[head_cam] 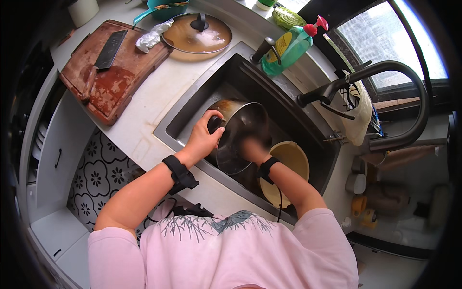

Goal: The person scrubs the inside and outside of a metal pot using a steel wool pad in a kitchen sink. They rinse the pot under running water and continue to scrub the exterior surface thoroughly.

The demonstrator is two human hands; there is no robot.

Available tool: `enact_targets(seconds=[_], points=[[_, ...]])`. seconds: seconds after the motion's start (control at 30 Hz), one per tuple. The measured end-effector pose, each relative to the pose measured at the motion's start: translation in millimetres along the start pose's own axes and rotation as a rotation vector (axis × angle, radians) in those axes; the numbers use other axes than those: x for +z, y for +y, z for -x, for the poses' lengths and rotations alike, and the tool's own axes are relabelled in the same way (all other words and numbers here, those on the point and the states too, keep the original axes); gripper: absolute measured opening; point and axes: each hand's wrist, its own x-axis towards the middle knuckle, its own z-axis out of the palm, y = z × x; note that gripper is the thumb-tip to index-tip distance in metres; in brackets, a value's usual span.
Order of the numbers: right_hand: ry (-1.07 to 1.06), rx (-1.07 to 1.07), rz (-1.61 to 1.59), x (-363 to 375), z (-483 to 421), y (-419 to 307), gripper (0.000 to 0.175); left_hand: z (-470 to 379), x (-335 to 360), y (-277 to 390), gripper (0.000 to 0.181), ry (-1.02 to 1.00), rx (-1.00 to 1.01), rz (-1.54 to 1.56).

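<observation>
A metal cooking pot (234, 104) with a dark, stained outside is tilted on its side over the dark sink (225, 86), its mouth turned towards the right. My left hand (204, 133) grips the pot's black side handle (215, 124). Inside the mouth of the pot is my right hand (254, 148), blurred, with its fingers hard to make out. Whether it holds anything is not visible. A yellow plastic basin (299, 159) stands in the sink beneath my right forearm, partly covered by it.
A black faucet (361, 74) arches over the sink's right side. Behind the sink stands a green soap bottle (288, 50) with a red pump. Leftward on the counter are a glass lid (216, 36), a crumpled white wad (153, 36) and a wooden cutting board (126, 68) bearing a cleaver (112, 48).
</observation>
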Motion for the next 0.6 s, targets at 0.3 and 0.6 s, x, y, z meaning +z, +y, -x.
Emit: enact_targets(seconds=[0.3, 0.6], points=[[0.336, 0.064, 0.237, -61, -19, 20, 0.016, 1, 0, 5, 0.025, -0.017, -0.008, -0.046], [-0.242, 0.124, -0.339, -30, -6, -1, 0.035, 1, 1, 4, 0.026, -0.02, -0.002, -0.047]])
